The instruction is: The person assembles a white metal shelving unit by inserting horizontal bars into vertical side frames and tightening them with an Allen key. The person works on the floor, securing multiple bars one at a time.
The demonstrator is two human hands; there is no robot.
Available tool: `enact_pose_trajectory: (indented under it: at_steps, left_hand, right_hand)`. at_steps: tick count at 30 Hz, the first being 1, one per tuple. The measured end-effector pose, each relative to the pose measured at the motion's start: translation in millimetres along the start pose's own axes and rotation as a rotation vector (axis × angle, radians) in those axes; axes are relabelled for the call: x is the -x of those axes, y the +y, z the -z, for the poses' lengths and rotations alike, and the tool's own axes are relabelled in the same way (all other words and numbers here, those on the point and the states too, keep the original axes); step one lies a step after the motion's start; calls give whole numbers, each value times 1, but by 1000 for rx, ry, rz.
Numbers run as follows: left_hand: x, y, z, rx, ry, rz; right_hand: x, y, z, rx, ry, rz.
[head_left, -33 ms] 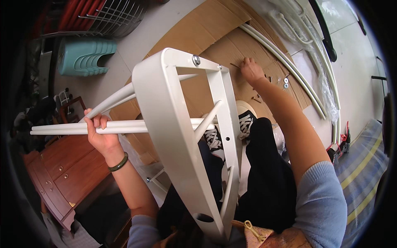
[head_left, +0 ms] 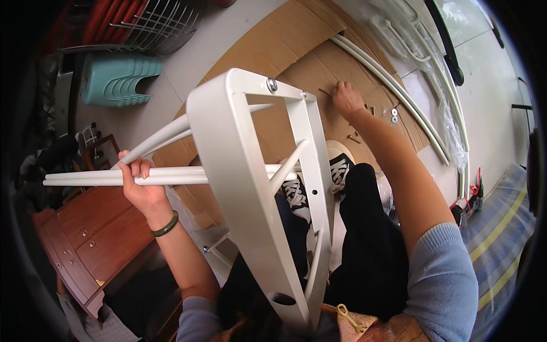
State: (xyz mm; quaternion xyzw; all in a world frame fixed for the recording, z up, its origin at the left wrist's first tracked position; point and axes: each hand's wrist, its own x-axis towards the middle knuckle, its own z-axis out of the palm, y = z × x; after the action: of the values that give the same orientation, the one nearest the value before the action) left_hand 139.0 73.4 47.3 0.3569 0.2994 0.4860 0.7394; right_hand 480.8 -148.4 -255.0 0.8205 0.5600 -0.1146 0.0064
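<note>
A white metal frame [head_left: 219, 142] with slanted tube braces stands upright in front of me, over my legs. A round bolt head [head_left: 272, 84] shows near its top corner. My left hand [head_left: 142, 182] is closed around white metal tubes [head_left: 176, 175] reaching out to the left from behind the frame. Beyond the frame, my right hand [head_left: 347, 100] is low over the flattened cardboard [head_left: 302, 62], fingers bent together. A thin bolt [head_left: 325, 92] touches or lies beside its fingertips; whatever is between them is hidden. More bolts [head_left: 354, 138] and round washers [head_left: 394, 116] lie close by.
Long curved white tubes [head_left: 393, 85] lie along the cardboard's right side, beside plastic-wrapped tubes [head_left: 441, 97]. Teal stacked stools [head_left: 114, 80] and a wire rack [head_left: 154, 23] stand at far left. A reddish wooden cabinet [head_left: 94, 233] is at near left, a striped cloth [head_left: 501, 228] at right.
The frame, the tubes and my left hand sit very slightly further right and lower. My right hand stays at the same spot on the cardboard.
</note>
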Motion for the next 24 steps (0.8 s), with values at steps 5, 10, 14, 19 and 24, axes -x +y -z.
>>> enact_pose_trajectory:
  at_steps: [5, 10, 14, 19, 24]
  left_hand:
    - [2, -6, -18, 12, 89, -32]
    - [-1, -12, -21, 20, 99, -36]
    - [5, -7, -14, 35, 73, -41]
    - [4, -10, -16, 56, 79, -57]
    - [3, -12, -20, 55, 82, -55]
  right_hand:
    - [9, 9, -8, -80, 9, -150]
    - [20, 21, 24, -442, 260, -351]
    - [43, -14, 169, -1327, 305, -206]
    - [73, -37, 290, -1814, 363, 65]
    - [67, -48, 311, -1299, 705, 293]
